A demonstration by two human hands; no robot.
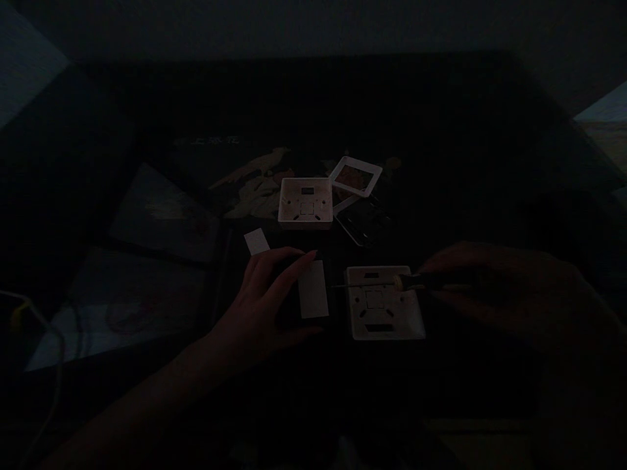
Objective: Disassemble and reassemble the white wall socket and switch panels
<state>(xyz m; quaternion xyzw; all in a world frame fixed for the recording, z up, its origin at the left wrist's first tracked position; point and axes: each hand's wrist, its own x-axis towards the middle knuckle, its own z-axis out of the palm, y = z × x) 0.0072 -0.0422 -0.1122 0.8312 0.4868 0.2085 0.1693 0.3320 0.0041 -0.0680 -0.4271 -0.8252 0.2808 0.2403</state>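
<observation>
The scene is very dark. My left hand (pixel 267 303) rests on the table with fingers curved around a dark part that carries a white rectangular piece (pixel 313 289). My right hand (pixel 494 287) is closed on a screwdriver (pixel 392 283) whose shaft lies across a white square switch box (pixel 383 303) in front of me. A second white switch box (pixel 305 203) sits farther back. Beside it lies a white square frame (pixel 356 175), with a dark switch insert (pixel 363 222) just below.
A small white rocker piece (pixel 257 242) lies left of centre. The dark tabletop (pixel 441 163) bears a pale printed picture (pixel 255 183). Flat dark boards (pixel 161 222) lie at left, and a thin cable (pixel 53 365) runs along the far left edge.
</observation>
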